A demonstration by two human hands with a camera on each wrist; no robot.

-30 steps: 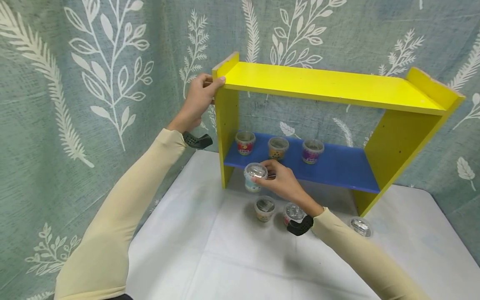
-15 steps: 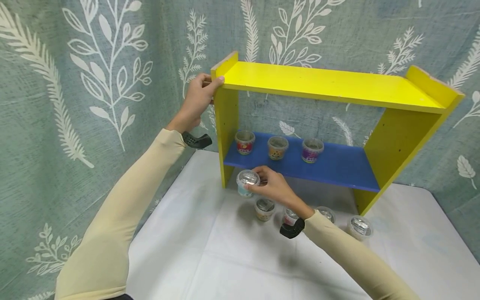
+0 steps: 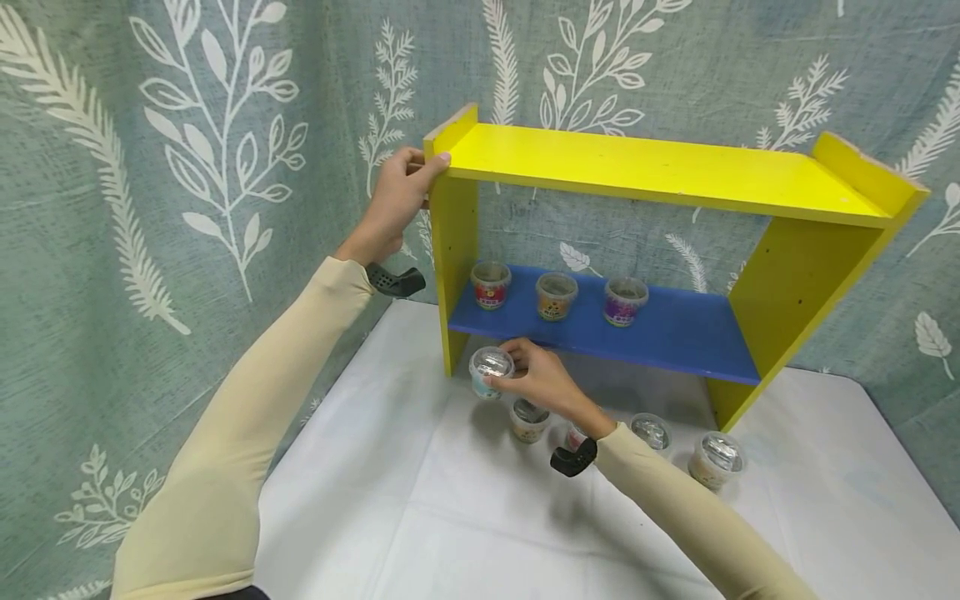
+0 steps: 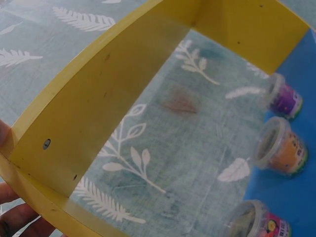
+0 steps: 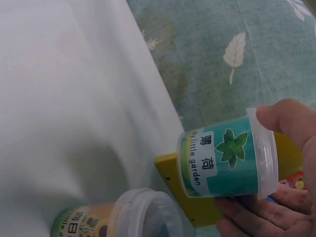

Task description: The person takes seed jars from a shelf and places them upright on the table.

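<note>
My left hand [image 3: 401, 196] grips the upper left corner of a yellow shelf unit [image 3: 637, 171], thumb on the front edge. In my right hand [image 3: 543, 379] is a clear-lidded plastic cup [image 5: 222, 160] with a teal label, a green leaf picture and the words "My little garden". It is held by the rim, above the white tabletop and in front of the blue shelf board [image 3: 675, 329]. Below it stands an orange-labelled cup [image 5: 94, 219]. On the blue board are a red-labelled cup [image 3: 491, 286], an orange-labelled cup [image 3: 556, 297] and a purple-labelled cup [image 3: 624, 302].
On the white-covered table [image 3: 465, 533], a pinkish cup [image 3: 576, 437] is partly hidden behind my right wrist. Two foil-topped cups, a nearer-centre cup [image 3: 651, 432] and a far-right cup [image 3: 716, 461], stand by the unit's right side. A leaf-patterned curtain [image 3: 225, 167] hangs behind.
My right hand has moved the teal-labelled cup left and down, away from the blue board toward the table. The left hand has stayed on the shelf corner.
</note>
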